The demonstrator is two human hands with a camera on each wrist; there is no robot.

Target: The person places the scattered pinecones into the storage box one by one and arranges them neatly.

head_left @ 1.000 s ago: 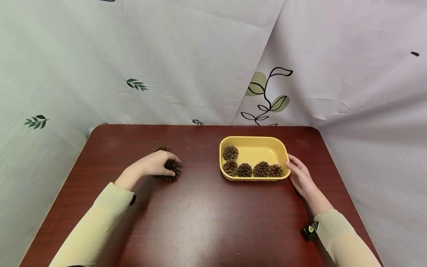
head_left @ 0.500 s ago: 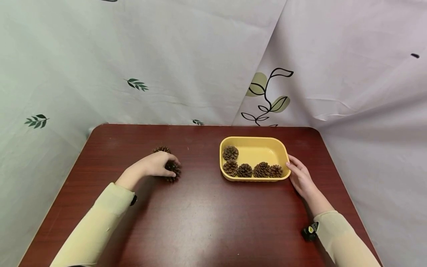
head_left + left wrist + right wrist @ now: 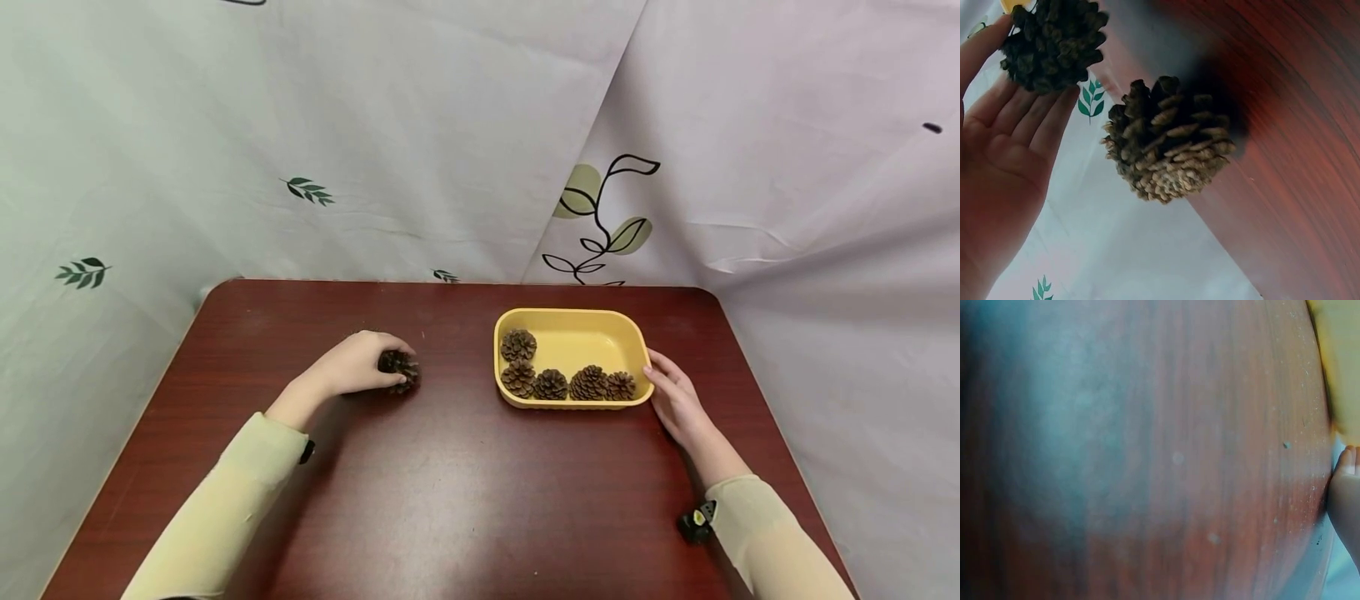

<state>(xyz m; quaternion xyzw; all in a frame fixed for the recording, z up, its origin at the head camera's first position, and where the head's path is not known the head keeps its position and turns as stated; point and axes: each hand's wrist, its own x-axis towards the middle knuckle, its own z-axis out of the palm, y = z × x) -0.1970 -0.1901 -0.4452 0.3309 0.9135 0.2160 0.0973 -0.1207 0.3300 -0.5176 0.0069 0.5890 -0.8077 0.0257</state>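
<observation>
In the head view my left hand (image 3: 360, 362), at the table's left half, pinches a brown pinecone (image 3: 400, 370) between thumb and fingers. The left wrist view shows this held pinecone (image 3: 1054, 47) against the fingers, and a second pinecone (image 3: 1166, 144) on the table closer to that camera. In the head view the second one is almost wholly hidden by the hand. My right hand (image 3: 675, 400) rests at the right end of a yellow tray (image 3: 572, 312), thumb tip at the rim and straight fingers along the outer wall. Several pinecones (image 3: 551, 384) lie inside, along the tray's left and near walls.
The dark red wooden table (image 3: 450, 483) has rounded far corners. A pale cloth (image 3: 420, 142) with leaf prints hangs behind it and along both sides. A small black device (image 3: 695, 522) is strapped at the right wrist.
My left hand has shifted slightly right with the pinecone, away from the second one, which is now mostly covered by the hand in the head view. The right hand and tray stay put.
</observation>
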